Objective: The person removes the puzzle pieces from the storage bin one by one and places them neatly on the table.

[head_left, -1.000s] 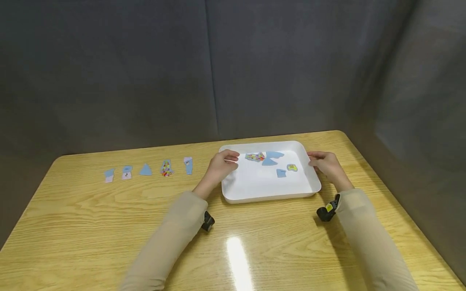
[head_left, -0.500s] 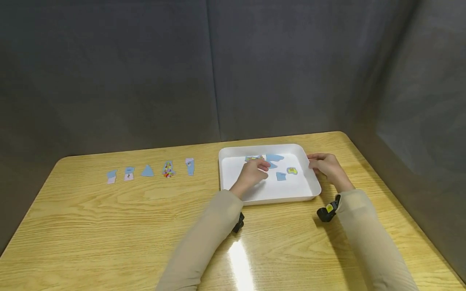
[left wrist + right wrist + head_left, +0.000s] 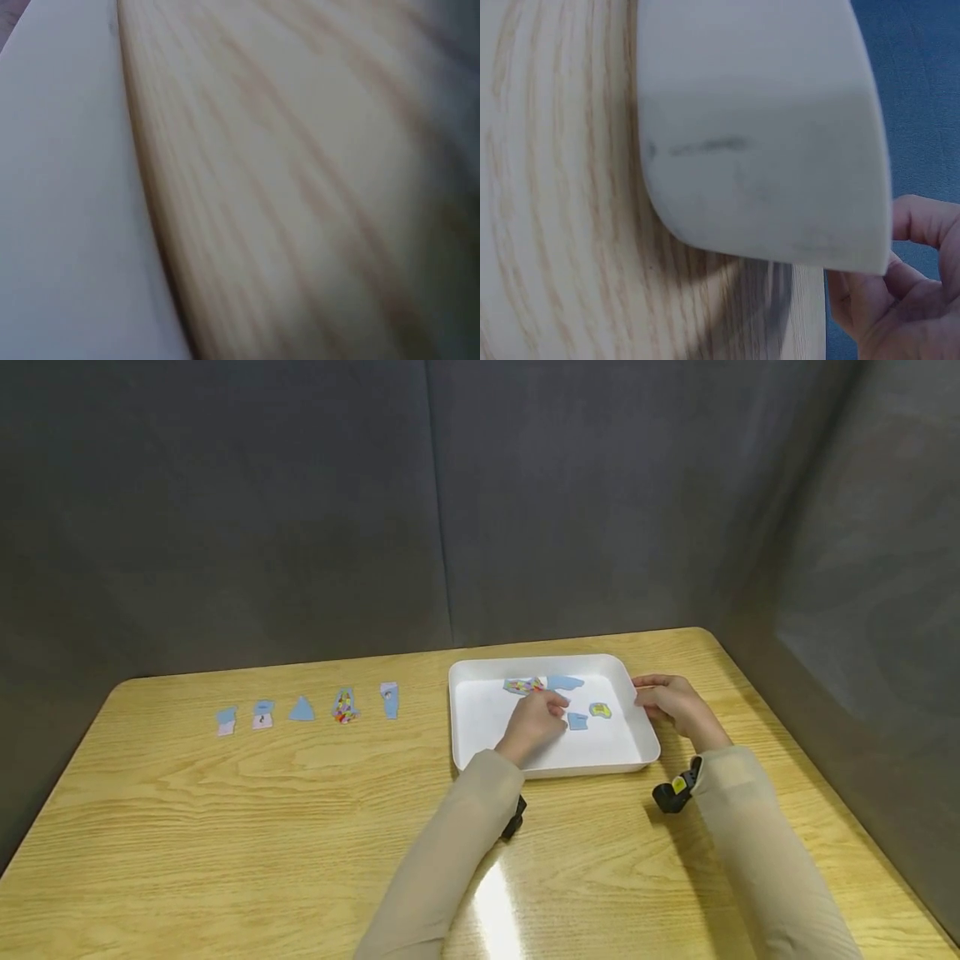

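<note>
Inside a shallow white tray point(image 3: 480, 752), my left hand point(image 3: 534, 723) reaches low with its fingers bent and fingertips down near the tray floor. It covers the spot of a blue paper puzzle piece, so I cannot tell whether the fingers pinch that piece. Just beyond the hand lie a multicoloured piece point(image 3: 522, 686) and a long blue piece point(image 3: 564, 682). A small blue piece point(image 3: 577, 721) and a yellow-patterned piece point(image 3: 600, 711) sit right of the fingertips. My right hand point(image 3: 673, 703) holds the tray's right rim; its thumb and fingers also show at the tray wall point(image 3: 765, 180) in the right wrist view.
Left of the tray, several cut-out pieces form a row on the wooden table point(image 3: 225, 827), among them a blue triangle point(image 3: 302, 709) and a multicoloured piece point(image 3: 344, 706). A dark curtain point(image 3: 300, 527) hangs behind the table and along its right side.
My left hand has moved from the tray's left rim rightward into the tray, over the middle blue piece, which is now hidden. The right hand has stayed at the right rim.
</note>
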A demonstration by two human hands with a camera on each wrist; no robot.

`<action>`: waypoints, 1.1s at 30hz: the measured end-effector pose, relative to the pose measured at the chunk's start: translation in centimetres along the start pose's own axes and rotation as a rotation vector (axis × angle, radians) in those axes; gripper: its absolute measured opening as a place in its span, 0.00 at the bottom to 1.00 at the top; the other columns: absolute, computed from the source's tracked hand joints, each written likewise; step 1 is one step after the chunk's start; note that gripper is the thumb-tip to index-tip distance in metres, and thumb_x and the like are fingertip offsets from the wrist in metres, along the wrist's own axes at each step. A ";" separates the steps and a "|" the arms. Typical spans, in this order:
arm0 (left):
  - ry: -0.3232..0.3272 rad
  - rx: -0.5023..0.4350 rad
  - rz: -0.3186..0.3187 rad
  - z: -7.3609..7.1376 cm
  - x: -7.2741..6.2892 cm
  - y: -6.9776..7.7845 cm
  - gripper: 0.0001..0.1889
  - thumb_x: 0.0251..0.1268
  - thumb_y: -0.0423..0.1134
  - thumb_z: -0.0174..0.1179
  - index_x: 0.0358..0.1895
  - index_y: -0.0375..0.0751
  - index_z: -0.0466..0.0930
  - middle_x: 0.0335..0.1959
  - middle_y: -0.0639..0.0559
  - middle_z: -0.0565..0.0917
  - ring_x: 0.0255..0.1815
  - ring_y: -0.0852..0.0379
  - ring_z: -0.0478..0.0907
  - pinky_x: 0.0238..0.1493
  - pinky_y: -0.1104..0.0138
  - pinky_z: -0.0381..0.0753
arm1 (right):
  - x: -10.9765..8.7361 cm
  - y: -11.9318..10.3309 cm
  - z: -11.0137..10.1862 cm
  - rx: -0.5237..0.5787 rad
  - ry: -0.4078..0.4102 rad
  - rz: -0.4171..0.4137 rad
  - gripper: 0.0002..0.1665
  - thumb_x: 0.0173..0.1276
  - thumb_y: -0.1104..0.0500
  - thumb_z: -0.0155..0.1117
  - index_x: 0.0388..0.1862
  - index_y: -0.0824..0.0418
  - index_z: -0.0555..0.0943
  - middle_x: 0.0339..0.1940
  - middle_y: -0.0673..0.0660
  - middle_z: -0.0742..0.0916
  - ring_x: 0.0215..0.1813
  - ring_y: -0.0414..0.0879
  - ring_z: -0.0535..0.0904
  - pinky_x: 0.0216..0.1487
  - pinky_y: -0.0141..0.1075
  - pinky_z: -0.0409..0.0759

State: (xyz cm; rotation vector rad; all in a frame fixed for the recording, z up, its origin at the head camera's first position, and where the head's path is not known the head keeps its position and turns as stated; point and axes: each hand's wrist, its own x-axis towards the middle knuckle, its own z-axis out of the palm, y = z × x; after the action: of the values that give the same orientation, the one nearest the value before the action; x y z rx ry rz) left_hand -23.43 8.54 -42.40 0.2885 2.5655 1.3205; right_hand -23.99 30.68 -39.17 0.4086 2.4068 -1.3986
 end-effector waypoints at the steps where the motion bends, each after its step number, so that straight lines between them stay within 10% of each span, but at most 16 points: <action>1: 0.002 0.007 0.000 0.1 0.1 0.0 0.17 0.55 0.30 0.62 0.50 0.40 0.82 0.43 0.48 0.85 0.47 0.53 0.80 0.51 0.67 0.78 | 0.0 0.0 0.0 0.003 0.000 0.002 0.33 0.65 0.64 0.54 0.69 0.70 0.63 0.56 0.59 0.75 0.35 0.33 0.72 0.38 0.21 0.77; 15: -0.036 0.262 0.029 0.6 0.2 0.8 0.15 0.58 0.38 0.64 0.50 0.46 0.82 0.33 0.58 0.80 0.32 0.64 0.71 0.33 0.74 0.68 | 0.0 -0.1 0.0 -0.003 -0.010 -0.006 0.34 0.64 0.64 0.54 0.69 0.71 0.63 0.51 0.56 0.76 0.32 0.31 0.72 0.35 0.21 0.77; 33: -0.008 0.209 0.026 0.8 0.2 0.8 0.10 0.63 0.33 0.58 0.46 0.46 0.81 0.41 0.53 0.85 0.42 0.57 0.80 0.39 0.70 0.75 | -0.1 -0.1 0.2 0.004 -0.006 0.010 0.34 0.64 0.65 0.53 0.70 0.70 0.62 0.52 0.57 0.75 0.32 0.32 0.71 0.36 0.21 0.76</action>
State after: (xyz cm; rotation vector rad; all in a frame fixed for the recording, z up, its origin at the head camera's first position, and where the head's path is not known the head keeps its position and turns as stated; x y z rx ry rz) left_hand -23.31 9.63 -42.21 0.3650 2.7046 1.0574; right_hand -23.96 30.47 -39.14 0.4164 2.3938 -1.3985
